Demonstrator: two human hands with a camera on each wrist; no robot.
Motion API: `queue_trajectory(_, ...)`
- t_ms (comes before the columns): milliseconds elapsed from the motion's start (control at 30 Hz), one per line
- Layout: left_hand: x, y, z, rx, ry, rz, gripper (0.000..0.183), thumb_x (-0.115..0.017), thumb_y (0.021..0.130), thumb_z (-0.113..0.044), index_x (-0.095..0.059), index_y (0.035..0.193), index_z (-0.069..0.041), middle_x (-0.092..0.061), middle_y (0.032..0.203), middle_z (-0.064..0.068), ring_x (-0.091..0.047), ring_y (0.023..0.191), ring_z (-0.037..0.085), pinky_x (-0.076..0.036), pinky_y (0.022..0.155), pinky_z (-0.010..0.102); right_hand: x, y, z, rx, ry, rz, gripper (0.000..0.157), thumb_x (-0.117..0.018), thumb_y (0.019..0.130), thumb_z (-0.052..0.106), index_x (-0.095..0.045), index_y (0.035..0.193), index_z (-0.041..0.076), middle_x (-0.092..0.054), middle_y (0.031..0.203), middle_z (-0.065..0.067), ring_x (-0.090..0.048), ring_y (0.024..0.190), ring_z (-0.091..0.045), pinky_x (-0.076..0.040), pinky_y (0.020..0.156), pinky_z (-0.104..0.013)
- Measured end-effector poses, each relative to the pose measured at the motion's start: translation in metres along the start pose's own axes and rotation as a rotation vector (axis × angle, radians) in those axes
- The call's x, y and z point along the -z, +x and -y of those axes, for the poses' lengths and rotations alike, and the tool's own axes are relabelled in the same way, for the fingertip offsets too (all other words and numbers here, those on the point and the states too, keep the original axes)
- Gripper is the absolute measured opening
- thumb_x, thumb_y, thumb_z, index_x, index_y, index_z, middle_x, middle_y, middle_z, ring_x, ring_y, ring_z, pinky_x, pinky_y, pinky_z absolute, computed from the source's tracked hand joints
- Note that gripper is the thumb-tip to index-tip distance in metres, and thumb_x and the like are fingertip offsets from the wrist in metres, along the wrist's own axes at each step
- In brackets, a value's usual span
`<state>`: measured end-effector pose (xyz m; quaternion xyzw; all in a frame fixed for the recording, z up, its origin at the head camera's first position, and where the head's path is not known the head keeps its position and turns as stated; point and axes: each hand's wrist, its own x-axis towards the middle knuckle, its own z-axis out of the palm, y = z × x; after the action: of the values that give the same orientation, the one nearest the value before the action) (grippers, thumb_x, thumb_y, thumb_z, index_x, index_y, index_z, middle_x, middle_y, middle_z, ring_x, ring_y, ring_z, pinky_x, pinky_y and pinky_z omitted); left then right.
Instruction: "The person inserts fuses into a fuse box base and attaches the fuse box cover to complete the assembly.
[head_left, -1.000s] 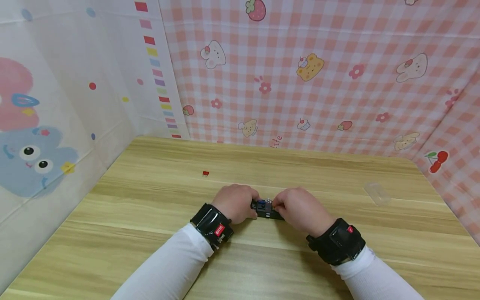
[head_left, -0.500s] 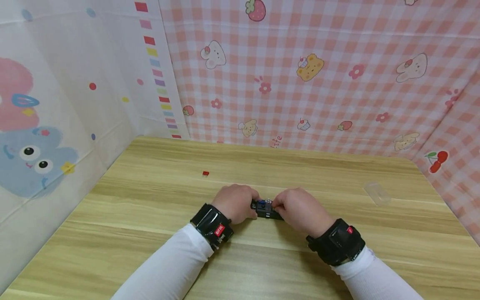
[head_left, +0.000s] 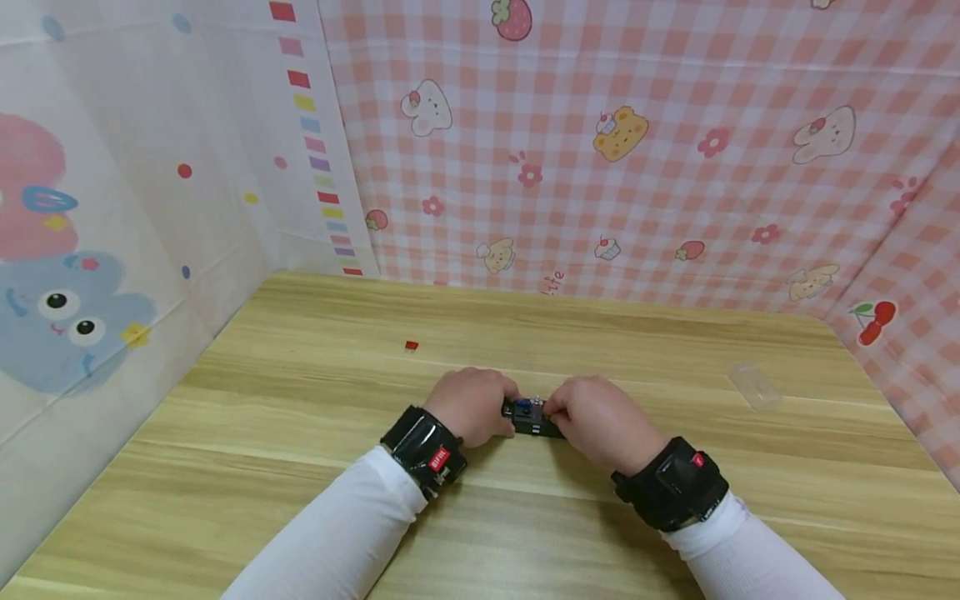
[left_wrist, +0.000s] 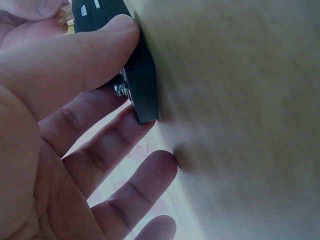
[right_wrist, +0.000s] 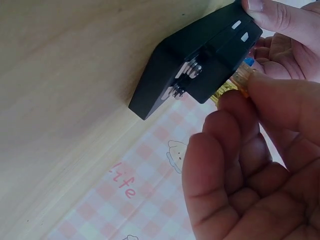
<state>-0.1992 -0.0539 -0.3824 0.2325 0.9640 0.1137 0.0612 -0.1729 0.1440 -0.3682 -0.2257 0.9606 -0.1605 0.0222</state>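
A black fuse block with metal screw terminals stands on the wooden table between both hands. My left hand grips its left end, the thumb on the near side and fingers behind. With thumb and forefinger, my right hand pinches an amber translucent blade fuse at the block's top. Beside it in the right wrist view shows a yellow blade fuse, and further along a blue one. How deep the amber fuse sits is hidden by the fingers. A red blade fuse lies apart, behind the left hand.
To the right on the wooden table lies a clear plastic cover. A pink checked cloth hangs behind the table's back edge, and a white printed cloth hangs at the left.
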Motion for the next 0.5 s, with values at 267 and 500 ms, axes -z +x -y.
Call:
queue_trajectory(267,0.0002,-0.0004,-0.0005,-0.003,0.002,0.001,0.032,-0.09,0.083,-0.035,-0.08,0.112,-0.027,-0.077,0.107,-0.009,-0.064,0.088,0.013,-0.05,0.081,0.037,0.0009,-0.0005,-0.0003,0.01,0.007,0.008,0.011,-0.076,0.094,0.005,-0.084,0.096,0.012,-0.077,0.091,0.002,-0.06,0.076,-0.008,-0.056,0.074,-0.031)
queue_trajectory(500,-0.0005,0.0001,0.0001,-0.002,0.002,0.002,0.032,-0.09,0.083,-0.036,-0.08,0.112,-0.028,-0.077,0.106,-0.009,-0.064,0.087,0.013,-0.05,0.08,0.037,0.0005,-0.0005,-0.0006,0.017,0.002,0.005,0.011,-0.076,0.094,0.005,-0.084,0.095,0.012,-0.078,0.091,0.002,-0.061,0.076,-0.007,-0.055,0.073,-0.03)
